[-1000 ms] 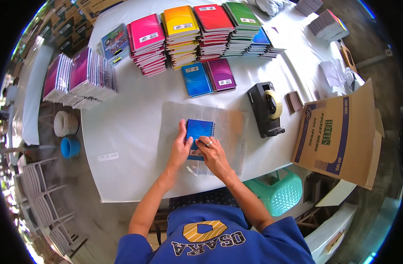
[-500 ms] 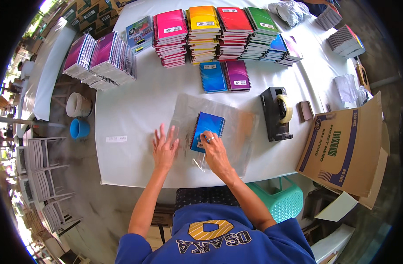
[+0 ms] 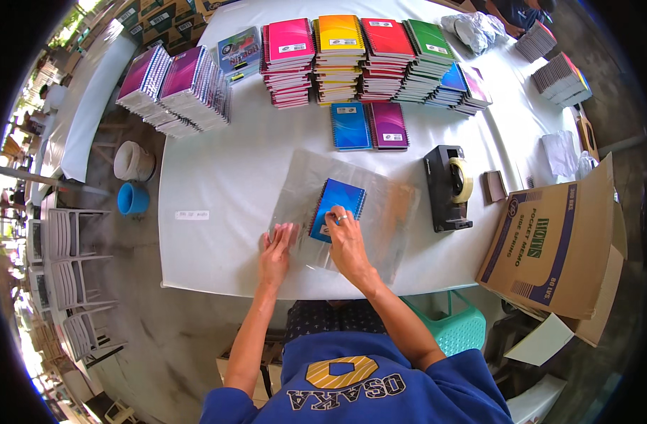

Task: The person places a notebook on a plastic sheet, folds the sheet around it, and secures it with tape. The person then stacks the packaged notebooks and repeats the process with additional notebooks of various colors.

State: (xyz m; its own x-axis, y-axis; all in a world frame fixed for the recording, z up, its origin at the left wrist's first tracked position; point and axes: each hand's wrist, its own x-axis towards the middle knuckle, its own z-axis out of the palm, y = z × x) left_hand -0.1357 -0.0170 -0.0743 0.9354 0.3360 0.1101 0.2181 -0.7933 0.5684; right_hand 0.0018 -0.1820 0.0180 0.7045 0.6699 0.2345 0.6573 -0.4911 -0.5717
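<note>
A blue spiral notebook (image 3: 343,189) lies on clear plastic sheets or bags (image 3: 306,169) in front of me. My right hand (image 3: 347,240) rests on its lower part, fingers curled in a pinch against the cover. What the fingertips hold, if anything, is hidden. A pale label (image 3: 325,230) shows at the notebook's lower left. My left hand (image 3: 275,251) lies with fingers stretched out at the left edge of the plastic, apart from the notebook. Beyond the plastic, another blue notebook (image 3: 351,128) and a purple one (image 3: 388,128) lie side by side.
Stacks of pink (image 3: 288,42), yellow (image 3: 339,35), red (image 3: 387,42) and green notebooks (image 3: 429,44) line the back. Wrapped purple notebooks (image 3: 185,78) stand left. A black tape dispenser (image 3: 444,191) and an open carton (image 3: 532,247) stand right. Another person (image 3: 514,14) is at the far right.
My left hand has drawn nearer to me along the plastic, its fingers closer together. The right hand stays on the blue notebook. The whole view has shifted slightly.
</note>
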